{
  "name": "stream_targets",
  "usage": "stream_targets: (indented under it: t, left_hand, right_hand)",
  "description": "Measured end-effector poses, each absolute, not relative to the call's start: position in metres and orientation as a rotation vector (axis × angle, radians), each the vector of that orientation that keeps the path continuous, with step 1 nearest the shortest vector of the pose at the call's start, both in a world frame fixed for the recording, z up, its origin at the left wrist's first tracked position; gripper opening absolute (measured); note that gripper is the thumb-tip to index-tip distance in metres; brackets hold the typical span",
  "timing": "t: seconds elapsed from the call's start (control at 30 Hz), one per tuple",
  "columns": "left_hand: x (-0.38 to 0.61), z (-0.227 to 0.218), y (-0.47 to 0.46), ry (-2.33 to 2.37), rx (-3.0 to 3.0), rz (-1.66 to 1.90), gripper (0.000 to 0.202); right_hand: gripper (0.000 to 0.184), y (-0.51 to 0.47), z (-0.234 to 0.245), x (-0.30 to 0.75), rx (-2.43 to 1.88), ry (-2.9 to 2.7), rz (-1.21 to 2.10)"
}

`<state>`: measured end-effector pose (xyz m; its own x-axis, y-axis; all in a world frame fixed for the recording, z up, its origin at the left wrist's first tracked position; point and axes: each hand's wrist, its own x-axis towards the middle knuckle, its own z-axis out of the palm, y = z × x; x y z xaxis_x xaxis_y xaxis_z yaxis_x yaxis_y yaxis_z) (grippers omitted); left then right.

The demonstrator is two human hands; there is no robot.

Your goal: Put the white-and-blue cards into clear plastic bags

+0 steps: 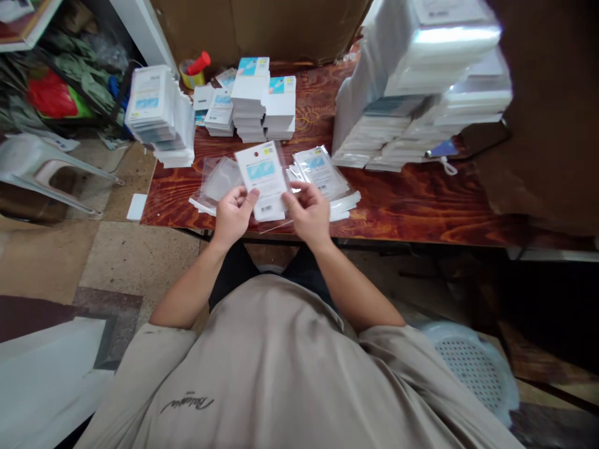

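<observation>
A white card box (262, 176) with a pale blue picture and a barcode is held upright over the table's near edge. My left hand (233, 215) pinches its lower left corner. My right hand (307, 212) grips its right side, where a clear plastic sleeve (283, 218) seems to wrap it. Empty clear bags (218, 181) lie just left of the box. A small pile of bagged boxes (325, 178) lies just right of my right hand.
On the dark wooden table (412, 206) stand stacks of white boxes (262, 103) at the back, a leaning stack (156, 115) at the left edge and a big pile of wrapped packs (421, 93) at right. A grey plastic chair (42, 168) stands left; a white stool (472, 368) lower right.
</observation>
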<state>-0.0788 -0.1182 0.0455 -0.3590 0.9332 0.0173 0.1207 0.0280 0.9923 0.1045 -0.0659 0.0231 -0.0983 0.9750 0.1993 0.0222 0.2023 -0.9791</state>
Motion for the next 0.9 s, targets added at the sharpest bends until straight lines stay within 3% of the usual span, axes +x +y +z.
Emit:
stream_targets:
  t: [0.1,0.17,0.3,0.4,0.57,0.67,0.8,0.9]
  left_hand:
    - [-0.118,0.047,-0.101,2.273,1.39,1.144,0.044]
    - [-0.147,0.047,-0.089,2.584,1.458,0.75,0.059]
    - [-0.188,0.043,-0.067,2.614,1.399,0.295,0.082]
    - [-0.205,0.041,-0.054,2.532,1.323,0.203,0.079]
    - [-0.215,0.041,-0.046,2.392,1.325,0.308,0.035]
    - [-0.217,0.043,-0.052,2.427,1.368,0.426,0.026]
    - [-0.215,0.048,-0.064,2.42,1.352,0.518,0.023]
    - [-0.211,0.054,-0.073,2.382,1.414,0.458,0.033]
  right_hand:
    - [0.04,-0.021,0.019,0.142,-1.342,-1.48,0.761]
    - [0.036,0.001,0.015,0.165,-1.659,-1.58,0.52]
    - [0.043,0.008,0.008,0.174,-1.973,-1.702,0.119]
    - [0.04,-0.016,0.01,0.151,-1.69,-1.913,0.09]
    - [0.04,-0.059,0.031,0.104,-0.81,-2.679,0.216]
    - [0.025,-0.07,0.043,0.093,-0.744,-2.93,0.134]
    - [0.033,-0.075,0.054,0.093,-0.75,-3.073,0.094]
    - [0.033,-0.078,0.058,0.095,-0.782,-3.113,0.109]
